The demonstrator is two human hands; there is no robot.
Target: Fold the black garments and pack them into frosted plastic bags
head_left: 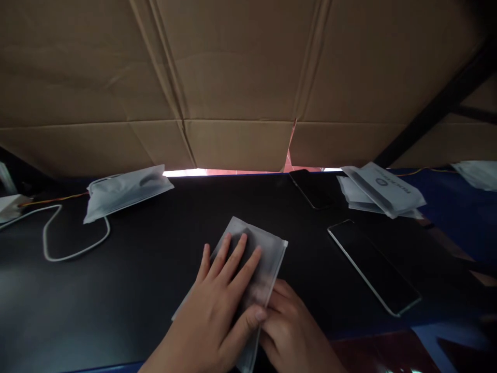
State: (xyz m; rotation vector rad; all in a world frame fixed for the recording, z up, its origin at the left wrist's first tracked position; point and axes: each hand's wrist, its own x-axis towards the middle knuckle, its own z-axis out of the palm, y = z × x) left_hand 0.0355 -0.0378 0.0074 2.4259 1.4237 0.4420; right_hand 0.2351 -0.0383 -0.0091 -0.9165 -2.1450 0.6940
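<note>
A frosted translucent zip bag [267, 259] lies at an angle on the black table, with a white slider at its upper right corner. Something dark shows faintly through it; I cannot make out what. My left hand [221, 295] rests flat on the bag with its fingers spread, its thumb near the zip edge. My right hand [289, 321] is closed at the bag's right edge, its fingers curled and their tips partly hidden. It grips that zip edge, low down near my left thumb.
A filled frosted bag [128, 190] lies back left over a white cable [48, 238]. To the right are a phone [375, 267], another dark phone [310, 187] and several printed pouches [388, 189]. A cardboard wall [240, 77] rises behind the black table [135, 290].
</note>
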